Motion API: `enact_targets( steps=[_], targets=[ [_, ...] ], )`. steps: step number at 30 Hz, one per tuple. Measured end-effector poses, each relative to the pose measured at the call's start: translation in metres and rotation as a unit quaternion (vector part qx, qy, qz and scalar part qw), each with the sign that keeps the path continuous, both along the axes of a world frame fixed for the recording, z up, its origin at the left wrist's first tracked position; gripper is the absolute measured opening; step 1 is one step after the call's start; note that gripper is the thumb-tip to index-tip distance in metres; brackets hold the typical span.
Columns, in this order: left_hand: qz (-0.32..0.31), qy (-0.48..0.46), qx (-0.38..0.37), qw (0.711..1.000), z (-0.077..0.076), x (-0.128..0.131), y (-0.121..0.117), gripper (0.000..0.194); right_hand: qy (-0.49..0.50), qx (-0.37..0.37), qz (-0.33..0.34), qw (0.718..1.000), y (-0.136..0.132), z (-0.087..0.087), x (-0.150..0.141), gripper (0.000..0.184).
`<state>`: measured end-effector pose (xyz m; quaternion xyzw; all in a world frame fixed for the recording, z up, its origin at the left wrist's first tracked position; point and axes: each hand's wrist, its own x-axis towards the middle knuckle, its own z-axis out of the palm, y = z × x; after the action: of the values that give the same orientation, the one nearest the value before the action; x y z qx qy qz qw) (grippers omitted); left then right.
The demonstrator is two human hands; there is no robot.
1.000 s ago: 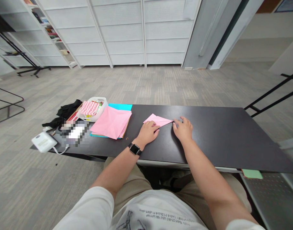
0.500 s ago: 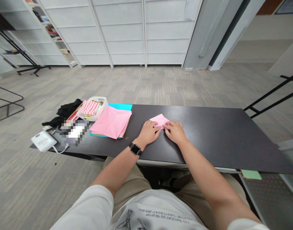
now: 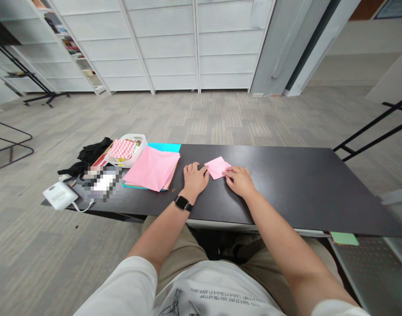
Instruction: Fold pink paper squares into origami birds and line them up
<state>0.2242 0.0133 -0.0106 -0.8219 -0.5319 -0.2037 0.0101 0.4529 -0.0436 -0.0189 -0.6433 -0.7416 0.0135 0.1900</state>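
A small folded piece of pink paper (image 3: 215, 168) lies on the dark table, creases showing across it. My right hand (image 3: 240, 181) grips its right corner between thumb and fingers. To the left of the paper, my left hand (image 3: 194, 179) rests on the tabletop with fingers apart and nothing in them; its thumb side is close to the paper's left corner. A black watch (image 3: 183, 203) is on my left wrist.
Left of my hands lies a stack of coloured paper, pink sheet (image 3: 153, 169) on top. Behind it stands a white basket (image 3: 144, 141) of small items. A white charger-like device (image 3: 60, 195) with a cable sits at the table's (image 3: 302, 188) left end, near black cloth (image 3: 94, 150).
My left hand has come off the folded pink paper and moved left onto the table, its fingers spreading. The right hand stays at the paper's right corner.
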Motion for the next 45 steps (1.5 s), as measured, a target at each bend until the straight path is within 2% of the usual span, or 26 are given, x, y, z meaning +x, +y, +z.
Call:
enact_targets(
  steps=[6,10,12,17,20,24,27,30,33,40,43,45],
  targets=[
    [0.037,0.004,-0.002,0.999,-0.004,0.000,0.001,0.038,0.007,0.001,0.002,1.000,0.000,-0.001,0.001,0.033],
    [0.046,-0.045,0.010,0.998,-0.006,-0.002,0.006,0.043,0.017,0.012,0.006,1.000,0.000,-0.003,0.001,0.032],
    [0.009,-0.076,0.015,0.997,-0.003,-0.002,0.007,0.044,0.022,0.014,0.008,1.000,0.001,-0.003,0.001,0.033],
    [-0.194,-0.092,-0.001,0.977,0.004,0.004,0.003,0.039,0.030,0.016,0.016,0.999,0.000,-0.001,0.001,0.033],
    [-0.245,-0.072,-0.020,0.967,0.003,0.007,0.001,0.035,0.035,0.012,0.042,0.998,-0.001,0.001,0.000,0.033],
    [-0.228,-0.056,-0.036,0.971,-0.002,0.008,0.001,0.027,0.059,0.019,0.067,0.996,-0.003,0.003,0.000,0.037],
    [-0.212,-0.057,-0.031,0.975,-0.002,0.006,0.002,0.030,0.078,0.042,0.042,0.995,-0.003,0.004,0.004,0.046],
    [-0.209,-0.059,-0.028,0.976,-0.002,0.005,0.002,0.032,0.085,0.033,0.022,0.996,-0.004,0.002,0.010,0.051],
    [-0.205,-0.061,-0.025,0.976,-0.003,0.005,0.003,0.029,0.082,0.014,0.024,0.996,-0.004,0.001,0.013,0.043],
    [-0.185,-0.085,-0.024,0.979,-0.004,0.008,0.007,0.014,0.089,0.023,0.033,0.995,-0.001,0.000,0.012,0.030],
    [-0.189,-0.088,-0.031,0.978,-0.002,0.008,0.007,0.013,0.085,0.029,0.023,0.996,0.001,0.000,0.012,0.019],
    [-0.194,-0.097,-0.028,0.976,0.000,0.006,0.005,0.016,0.093,0.036,0.007,0.995,0.003,0.000,0.013,0.019]
  ],
)
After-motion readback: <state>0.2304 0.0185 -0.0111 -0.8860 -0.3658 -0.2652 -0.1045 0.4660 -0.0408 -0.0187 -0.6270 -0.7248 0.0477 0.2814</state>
